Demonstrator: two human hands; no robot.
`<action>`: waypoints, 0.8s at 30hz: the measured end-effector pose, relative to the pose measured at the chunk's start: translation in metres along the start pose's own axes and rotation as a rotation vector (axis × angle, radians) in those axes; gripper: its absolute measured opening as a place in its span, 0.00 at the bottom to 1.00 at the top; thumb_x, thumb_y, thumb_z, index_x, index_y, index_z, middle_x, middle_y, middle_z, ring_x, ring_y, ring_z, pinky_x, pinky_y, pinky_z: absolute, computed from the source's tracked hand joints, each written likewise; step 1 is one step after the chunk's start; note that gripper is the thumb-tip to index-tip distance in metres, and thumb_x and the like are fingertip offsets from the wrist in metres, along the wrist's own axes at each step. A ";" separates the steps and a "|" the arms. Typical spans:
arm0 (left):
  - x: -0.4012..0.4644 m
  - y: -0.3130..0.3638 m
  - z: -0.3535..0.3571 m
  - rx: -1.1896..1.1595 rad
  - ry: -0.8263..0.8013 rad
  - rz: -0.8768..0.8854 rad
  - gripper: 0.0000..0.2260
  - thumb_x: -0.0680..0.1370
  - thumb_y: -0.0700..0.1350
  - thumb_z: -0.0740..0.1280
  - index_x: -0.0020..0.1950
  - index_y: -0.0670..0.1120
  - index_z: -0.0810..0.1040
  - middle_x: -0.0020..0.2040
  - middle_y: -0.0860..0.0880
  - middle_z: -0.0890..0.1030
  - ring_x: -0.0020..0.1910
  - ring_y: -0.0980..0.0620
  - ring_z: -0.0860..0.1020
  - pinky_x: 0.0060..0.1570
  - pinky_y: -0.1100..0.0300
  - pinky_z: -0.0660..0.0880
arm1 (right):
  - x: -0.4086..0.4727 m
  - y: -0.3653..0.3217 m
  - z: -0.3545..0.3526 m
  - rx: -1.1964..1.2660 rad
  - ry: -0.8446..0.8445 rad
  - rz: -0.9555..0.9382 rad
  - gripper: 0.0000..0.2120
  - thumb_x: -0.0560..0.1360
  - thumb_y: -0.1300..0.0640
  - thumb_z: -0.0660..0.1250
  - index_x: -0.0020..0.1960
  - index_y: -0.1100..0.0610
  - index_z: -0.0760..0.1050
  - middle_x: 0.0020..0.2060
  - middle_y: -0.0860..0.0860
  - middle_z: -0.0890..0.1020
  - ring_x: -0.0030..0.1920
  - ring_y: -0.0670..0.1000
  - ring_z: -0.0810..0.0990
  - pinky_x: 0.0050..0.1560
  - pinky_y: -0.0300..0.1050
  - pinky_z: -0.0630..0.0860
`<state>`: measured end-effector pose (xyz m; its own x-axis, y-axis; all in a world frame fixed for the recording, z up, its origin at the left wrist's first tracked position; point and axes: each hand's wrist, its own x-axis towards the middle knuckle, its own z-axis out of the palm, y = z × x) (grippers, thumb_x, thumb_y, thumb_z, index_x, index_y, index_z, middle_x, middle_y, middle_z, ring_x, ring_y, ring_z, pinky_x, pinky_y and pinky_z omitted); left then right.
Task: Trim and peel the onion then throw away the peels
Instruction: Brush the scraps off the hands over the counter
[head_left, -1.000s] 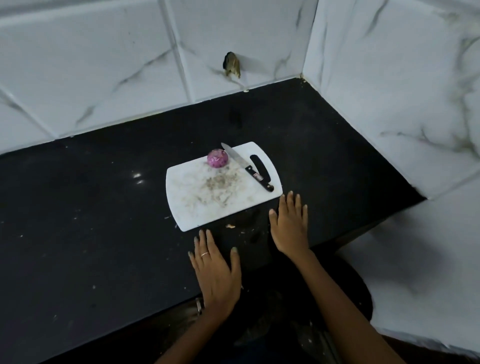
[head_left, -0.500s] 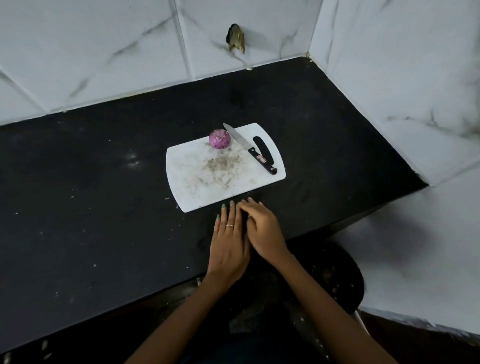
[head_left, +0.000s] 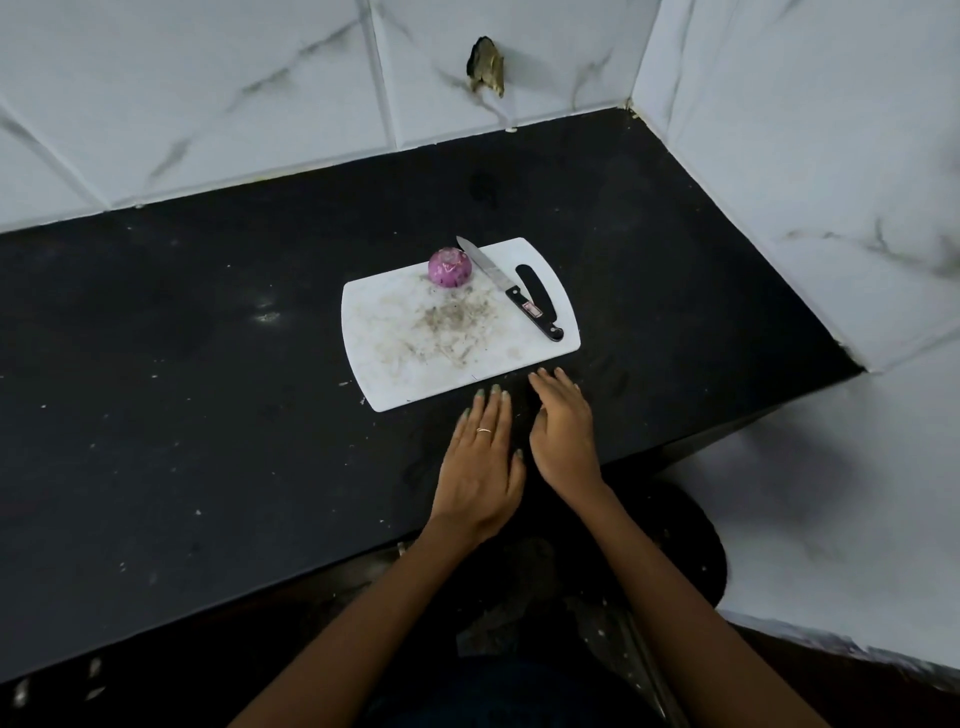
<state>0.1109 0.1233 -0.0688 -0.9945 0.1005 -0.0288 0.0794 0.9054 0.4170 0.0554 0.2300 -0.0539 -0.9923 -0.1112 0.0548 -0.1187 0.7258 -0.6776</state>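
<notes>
Both hands (head_left: 519, 447) short of onion (head_left: 450, 266)

This is a home kitchen corner: a black stone bench (head_left: 208, 364) meets white marble-veined wall tiles (head_left: 208, 93), and on it lies a stained white cutting board (head_left: 395, 364) carrying a purple onion (head_left: 450, 267) and a black-handled knife (head_left: 506, 288).

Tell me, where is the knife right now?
The knife lies on the right side of the white board, beside its handle slot, with the blade tip just right of the onion. Neither hand touches it.
</notes>
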 end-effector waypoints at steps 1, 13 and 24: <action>0.001 -0.001 -0.003 -0.056 -0.032 0.065 0.31 0.76 0.53 0.42 0.78 0.42 0.49 0.78 0.46 0.50 0.76 0.53 0.43 0.76 0.54 0.44 | 0.001 0.001 -0.002 0.048 0.021 0.020 0.23 0.72 0.74 0.55 0.65 0.65 0.71 0.66 0.61 0.74 0.72 0.57 0.64 0.74 0.53 0.58; 0.024 -0.005 -0.047 -1.514 0.140 -0.548 0.30 0.81 0.60 0.42 0.69 0.44 0.71 0.68 0.48 0.75 0.67 0.53 0.73 0.69 0.58 0.62 | -0.019 -0.013 0.009 -0.335 -0.205 -0.133 0.23 0.77 0.57 0.59 0.69 0.65 0.65 0.69 0.64 0.67 0.72 0.64 0.61 0.72 0.57 0.61; 0.031 0.001 -0.040 -1.518 0.210 -0.571 0.31 0.81 0.60 0.43 0.67 0.42 0.74 0.64 0.46 0.78 0.63 0.54 0.75 0.65 0.61 0.65 | -0.032 -0.029 0.012 -0.568 -0.031 -0.455 0.07 0.59 0.64 0.63 0.28 0.59 0.79 0.28 0.52 0.80 0.33 0.51 0.81 0.25 0.37 0.74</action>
<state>0.0773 0.1105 -0.0332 -0.8712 -0.2548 -0.4196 -0.2901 -0.4222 0.8588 0.0913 0.2047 -0.0449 -0.8398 -0.4989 0.2140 -0.5279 0.8425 -0.1074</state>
